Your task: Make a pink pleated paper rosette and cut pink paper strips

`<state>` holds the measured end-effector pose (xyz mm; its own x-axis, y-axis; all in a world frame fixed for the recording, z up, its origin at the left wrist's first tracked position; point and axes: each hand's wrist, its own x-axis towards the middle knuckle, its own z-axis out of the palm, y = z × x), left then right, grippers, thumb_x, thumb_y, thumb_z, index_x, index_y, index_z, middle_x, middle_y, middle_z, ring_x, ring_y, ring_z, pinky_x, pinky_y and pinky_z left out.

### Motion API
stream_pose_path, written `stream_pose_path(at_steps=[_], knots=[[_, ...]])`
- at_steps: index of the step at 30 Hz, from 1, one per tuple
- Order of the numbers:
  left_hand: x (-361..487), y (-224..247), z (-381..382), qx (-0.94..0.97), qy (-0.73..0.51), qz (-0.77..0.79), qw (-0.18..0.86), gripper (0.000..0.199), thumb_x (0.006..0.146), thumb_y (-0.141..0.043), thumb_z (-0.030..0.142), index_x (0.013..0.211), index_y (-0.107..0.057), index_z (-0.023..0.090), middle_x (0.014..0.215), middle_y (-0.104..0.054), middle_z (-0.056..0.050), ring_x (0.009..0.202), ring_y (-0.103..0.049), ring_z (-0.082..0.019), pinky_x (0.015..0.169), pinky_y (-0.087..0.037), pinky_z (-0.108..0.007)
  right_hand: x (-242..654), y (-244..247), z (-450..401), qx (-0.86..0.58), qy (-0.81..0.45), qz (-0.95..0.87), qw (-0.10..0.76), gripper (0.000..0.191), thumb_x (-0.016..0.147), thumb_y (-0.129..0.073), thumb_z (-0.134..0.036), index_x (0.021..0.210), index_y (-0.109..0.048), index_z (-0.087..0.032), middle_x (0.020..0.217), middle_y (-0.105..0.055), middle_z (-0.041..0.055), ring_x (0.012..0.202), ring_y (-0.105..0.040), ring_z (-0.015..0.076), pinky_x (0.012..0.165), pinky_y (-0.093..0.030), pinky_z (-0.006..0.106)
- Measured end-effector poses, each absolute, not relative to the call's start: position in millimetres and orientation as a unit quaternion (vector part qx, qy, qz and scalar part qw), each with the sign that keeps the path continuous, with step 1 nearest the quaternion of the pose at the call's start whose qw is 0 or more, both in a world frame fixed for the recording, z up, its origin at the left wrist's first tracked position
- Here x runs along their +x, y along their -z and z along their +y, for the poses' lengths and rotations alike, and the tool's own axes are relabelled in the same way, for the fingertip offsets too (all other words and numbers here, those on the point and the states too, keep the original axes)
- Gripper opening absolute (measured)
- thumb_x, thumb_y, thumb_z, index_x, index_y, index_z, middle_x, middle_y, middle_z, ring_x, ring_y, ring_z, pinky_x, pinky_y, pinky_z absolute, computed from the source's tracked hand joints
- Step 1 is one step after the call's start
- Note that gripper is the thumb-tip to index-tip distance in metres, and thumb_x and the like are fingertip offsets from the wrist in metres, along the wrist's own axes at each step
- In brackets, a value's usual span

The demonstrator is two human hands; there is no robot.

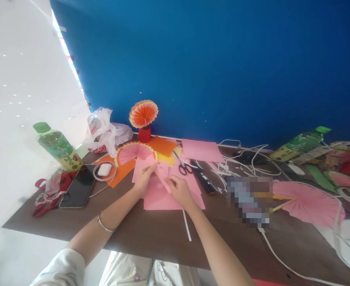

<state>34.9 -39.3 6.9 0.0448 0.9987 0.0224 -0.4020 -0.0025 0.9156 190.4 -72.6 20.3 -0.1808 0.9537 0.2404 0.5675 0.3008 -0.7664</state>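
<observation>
My left hand (144, 176) pinches one end of a narrow, folded-looking piece of pink paper (162, 178). The other end is gripped in my right hand (179, 190), so the paper slants between them. Beneath both hands lie several pink paper sheets (158, 201) on the dark table (124, 232). Just beyond my left hand rests a pleated pink paper fan (135, 153) with a yellow-orange edge. Dark-handled scissors (185, 169) lie beyond my right hand. A thin white strip (187, 225) pokes out under my right forearm.
An orange paper flower (144, 113) stands in a red pot (144, 135) by the blue wall. To the left are a green drink bottle (58, 145), a phone (78, 187) and a plastic bag (103, 129). White cables (254, 153), a pixelated object (248, 200) and a pink fan (315, 202) occupy the right.
</observation>
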Motion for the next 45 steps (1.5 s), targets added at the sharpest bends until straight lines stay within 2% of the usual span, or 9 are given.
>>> stream_pose_path(at_steps=[3, 7, 14, 23, 29, 35, 38, 42, 45], knots=[[30.7, -9.2, -34.3, 0.347, -0.578, 0.382, 0.631, 0.040, 0.067, -0.066, 0.045, 0.093, -0.065, 0.014, 0.080, -0.067, -0.007, 0.068, -0.061, -0.016, 0.070, -0.048, -0.030, 191.5, -23.0, -74.1, -0.514, -0.311, -0.715, 0.358, 0.029, 0.080, -0.045, -0.036, 0.062, -0.060, -0.018, 0.055, -0.056, 0.0013, 0.053, -0.047, 0.0141, 0.048, -0.034, 0.024], [25.0, -9.2, -26.6, 0.310, -0.598, 0.380, 0.634, 0.041, 0.062, -0.071, 0.044, 0.088, -0.066, 0.012, 0.078, -0.069, -0.008, 0.067, -0.064, -0.017, 0.073, -0.048, -0.032, 192.9, -24.3, -74.1, -0.509, -0.358, -0.687, 0.375, 0.029, 0.079, -0.046, -0.040, 0.069, -0.063, -0.019, 0.056, -0.056, 0.0010, 0.052, -0.049, 0.0148, 0.046, -0.034, 0.024], [23.4, -6.7, -24.1, 0.299, -0.602, 0.384, 0.633, 0.039, 0.067, -0.066, 0.047, 0.085, -0.066, 0.012, 0.079, -0.070, -0.009, 0.073, -0.065, -0.017, 0.075, -0.048, -0.031, 198.6, -21.3, -69.7, -0.538, -0.275, -0.704, 0.373, 0.033, 0.082, -0.042, -0.040, 0.058, -0.053, -0.020, 0.049, -0.049, -0.0007, 0.049, -0.044, 0.0141, 0.049, -0.033, 0.025], [18.8, -7.1, -21.4, 0.274, -0.622, 0.382, 0.626, 0.042, 0.069, -0.065, 0.047, 0.094, -0.062, 0.013, 0.084, -0.069, -0.010, 0.078, -0.065, -0.019, 0.078, -0.048, -0.033, 199.1, -20.5, -69.8, -0.546, -0.256, -0.707, 0.369, 0.029, 0.084, -0.038, -0.034, 0.065, -0.055, -0.022, 0.053, -0.054, -0.0001, 0.051, -0.050, 0.0157, 0.054, -0.036, 0.026], [32.1, -5.8, -31.8, 0.359, -0.566, 0.323, 0.668, 0.032, 0.065, -0.070, 0.040, 0.081, -0.061, 0.014, 0.080, -0.068, -0.006, 0.082, -0.064, -0.020, 0.082, -0.046, -0.034, 201.4, -17.1, -67.9, -0.576, -0.223, -0.680, 0.395, 0.027, 0.085, -0.038, -0.035, 0.074, -0.058, -0.020, 0.052, -0.054, 0.0000, 0.050, -0.050, 0.0159, 0.054, -0.035, 0.025], [32.6, -6.2, -35.4, 0.427, -0.515, 0.360, 0.650, 0.030, 0.070, -0.064, 0.043, 0.076, -0.059, 0.014, 0.066, -0.060, 0.000, 0.061, -0.060, -0.011, 0.063, -0.047, -0.024, 200.9, -18.3, -69.7, -0.546, -0.264, -0.681, 0.410, 0.036, 0.086, -0.035, -0.042, 0.063, -0.052, -0.020, 0.054, -0.052, -0.0002, 0.054, -0.050, 0.0152, 0.054, -0.036, 0.025], [30.4, -8.4, -37.3, 0.476, -0.468, 0.359, 0.653, 0.035, 0.073, -0.060, 0.046, 0.087, -0.061, 0.013, 0.063, -0.057, 0.001, 0.055, -0.057, -0.011, 0.055, -0.046, -0.022, 198.3, -23.0, -70.4, -0.533, -0.325, -0.639, 0.449, 0.035, 0.085, -0.037, -0.045, 0.071, -0.056, -0.020, 0.057, -0.052, -0.0007, 0.054, -0.051, 0.0147, 0.055, -0.039, 0.025], [32.8, -12.1, -45.3, 0.563, -0.356, 0.353, 0.657, 0.048, 0.076, -0.055, 0.047, 0.113, -0.052, 0.017, 0.072, -0.060, -0.002, 0.048, -0.058, -0.012, 0.047, -0.046, -0.024, 195.4, -29.1, -68.8, -0.501, -0.417, -0.579, 0.489, 0.026, 0.076, -0.054, -0.044, 0.084, -0.059, -0.019, 0.078, -0.061, 0.0026, 0.071, -0.057, 0.0164, 0.064, -0.045, 0.026], [33.5, -13.8, -48.2, 0.588, -0.318, 0.373, 0.643, 0.053, 0.075, -0.056, 0.047, 0.120, -0.045, 0.020, 0.070, -0.060, 0.000, 0.042, -0.056, -0.011, 0.041, -0.043, -0.023, 197.9, -28.7, -65.4, -0.505, -0.468, -0.509, 0.517, 0.030, 0.068, -0.064, -0.040, 0.087, -0.058, -0.018, 0.078, -0.061, 0.0030, 0.065, -0.057, 0.0152, 0.058, -0.047, 0.026]])
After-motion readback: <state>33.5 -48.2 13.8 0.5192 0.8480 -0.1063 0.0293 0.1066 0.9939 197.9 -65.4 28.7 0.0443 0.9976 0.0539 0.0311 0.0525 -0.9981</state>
